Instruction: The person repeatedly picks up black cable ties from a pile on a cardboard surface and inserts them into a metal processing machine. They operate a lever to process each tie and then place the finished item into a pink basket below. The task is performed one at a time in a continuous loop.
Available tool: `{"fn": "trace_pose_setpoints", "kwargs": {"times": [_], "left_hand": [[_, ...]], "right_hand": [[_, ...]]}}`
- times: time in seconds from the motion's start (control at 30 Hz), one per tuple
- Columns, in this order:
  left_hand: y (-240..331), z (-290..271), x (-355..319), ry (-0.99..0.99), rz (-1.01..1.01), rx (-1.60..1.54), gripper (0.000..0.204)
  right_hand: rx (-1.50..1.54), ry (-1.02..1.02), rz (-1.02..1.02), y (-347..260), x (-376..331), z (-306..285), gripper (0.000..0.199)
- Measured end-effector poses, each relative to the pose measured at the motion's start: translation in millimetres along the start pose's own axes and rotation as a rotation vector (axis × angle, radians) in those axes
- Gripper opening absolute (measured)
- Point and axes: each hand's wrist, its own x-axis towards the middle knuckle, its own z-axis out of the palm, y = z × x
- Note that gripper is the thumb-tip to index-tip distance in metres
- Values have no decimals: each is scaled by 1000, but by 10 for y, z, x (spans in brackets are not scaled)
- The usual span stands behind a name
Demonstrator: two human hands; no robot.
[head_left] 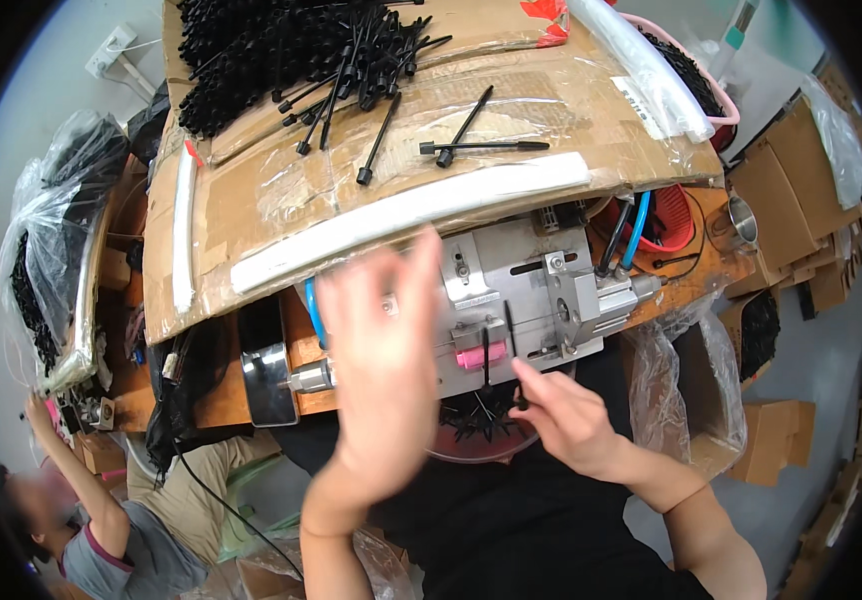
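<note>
My left hand (386, 350) is raised in front of the metal fixture (471, 270), its fingers apart and blurred by motion; nothing shows in them. Part of the fixture is hidden behind it. To its right, my right hand (576, 420) pinches a thin black plastic stick (510, 330) near its thicker head, with the shaft pointing up toward the fixture. Another black stick (486, 358) stands at the fixture's front edge, against a pink piece (473, 356). Below, a bowl (486, 457) holds several black sticks.
Above the fixture, a cardboard-covered surface (511, 100) carries a pile of black sticks (251, 60) and a few loose ones. A red basket (686, 225) and a metal cup (741, 222) stand right. A phone (269, 370) lies left; a co-worker (121, 540) sits lower left.
</note>
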Motion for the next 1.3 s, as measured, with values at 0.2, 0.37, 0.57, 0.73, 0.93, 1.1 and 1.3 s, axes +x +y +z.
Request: {"fn": "trace_pose_setpoints", "kwargs": {"times": [0.2,0.37,0.57,0.73,0.93,1.1,1.3], "left_hand": [[-661,-17,739,-180,-92,-247,19],[-573,-160,652,-204,-140,-324,15],[110,-69,-484,-49,-133,-161,65],[494,300,-952,-221,-39,-25,68],[477,442,-908,-295,-32,-18,72],[376,258,-804,-288,-44,-76,72],[-124,227,723,81,140,-156,36]], "right_hand": [[25,-43,-11,82,37,285,71],[-38,-160,17,-9,147,92,66],[-514,209,-346,-61,1427,-323,31],[-783,-127,-126,223,2429,-356,15],[-88,-45,45,-70,2027,-832,15],[-108,156,-110,-101,941,-614,28],[-121,107,-90,-35,31,103,63]]}}
